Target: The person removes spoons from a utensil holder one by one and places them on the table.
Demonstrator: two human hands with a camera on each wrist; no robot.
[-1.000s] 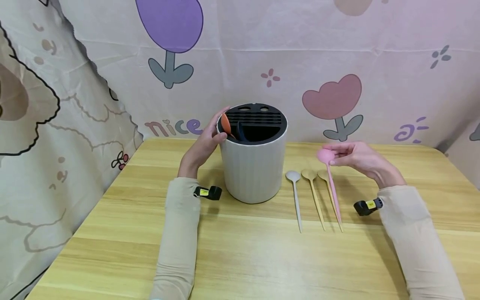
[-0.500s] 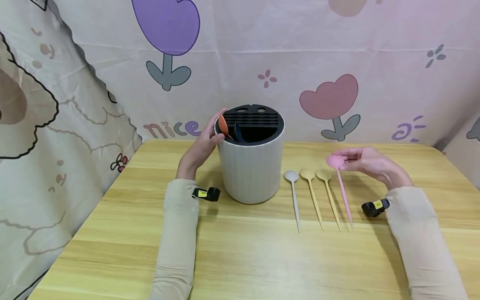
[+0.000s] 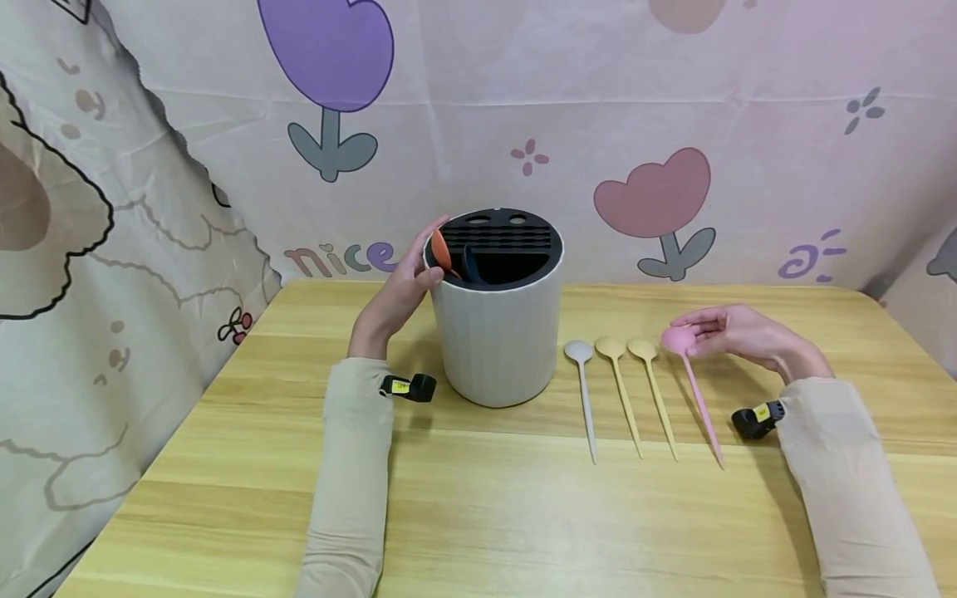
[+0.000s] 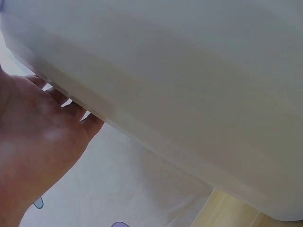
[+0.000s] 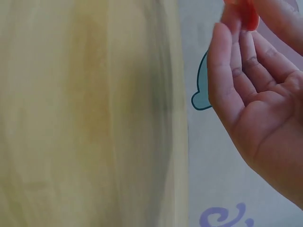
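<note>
A white ribbed utensil holder [image 3: 497,340] with a black slotted top stands upright on the table. My left hand [image 3: 399,291] grips its upper left side, thumb near the rim and fingers round the far side; the left wrist view shows these fingers [image 4: 73,109] against the wall. An orange spoon [image 3: 441,249] and a dark blue utensil [image 3: 471,264] stick out of the front opening. My right hand [image 3: 736,336] pinches a pink spoon [image 3: 699,394] by its bowl, handle slanting toward the front. In the right wrist view the spoon's bowl [image 5: 250,16] looks reddish between thumb and fingers.
Left of the pink spoon, a grey spoon [image 3: 586,399] and two yellow spoons, one nearer the holder [image 3: 622,394] and one farther right [image 3: 656,394], lie in a row. A printed cloth [image 3: 463,124] hangs behind the wooden table [image 3: 478,515].
My right hand has moved right and a little toward the front with the pink spoon, from over the right yellow spoon to beside it. My left hand stays on the holder.
</note>
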